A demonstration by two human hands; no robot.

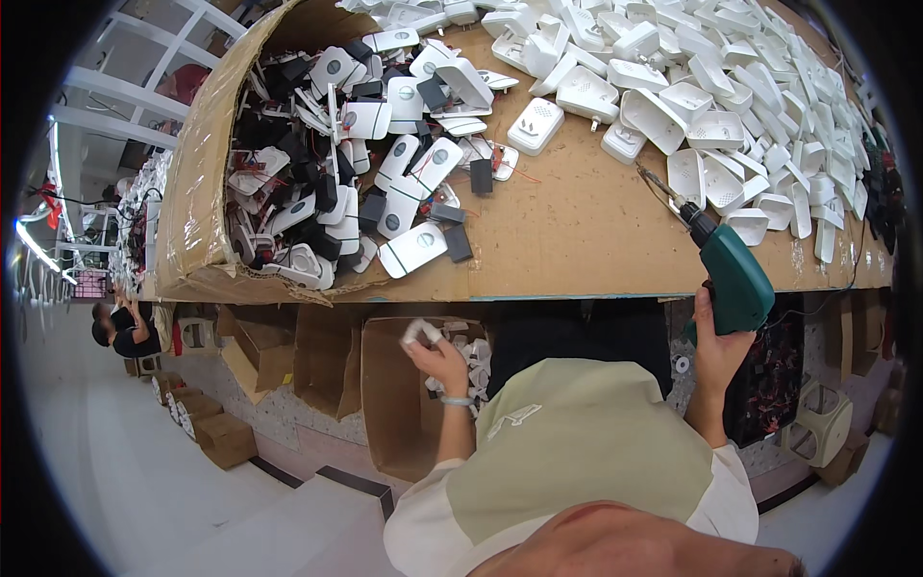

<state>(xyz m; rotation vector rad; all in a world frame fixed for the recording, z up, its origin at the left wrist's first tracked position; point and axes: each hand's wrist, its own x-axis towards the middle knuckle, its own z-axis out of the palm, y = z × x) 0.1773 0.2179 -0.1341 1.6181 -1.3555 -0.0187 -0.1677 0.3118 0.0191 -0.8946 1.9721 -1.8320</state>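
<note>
My right hand (pixel 716 338) grips a green electric screwdriver (pixel 733 276) at the table's front edge, its bit pointing up and left over the cardboard-covered table (pixel 577 240). My left hand (pixel 437 356) is below the table edge, over an open cardboard box (pixel 385 404) on the floor, with a small white plastic piece (pixel 421 332) at its fingertips. More white parts lie in that box.
Several white plastic shells (pixel 711 106) are heaped across the right and far side of the table. At left is a pile of white and black parts with wires (pixel 356 163) against a curved cardboard wall. More cartons stand on the floor. Another person (pixel 120 327) sits at far left.
</note>
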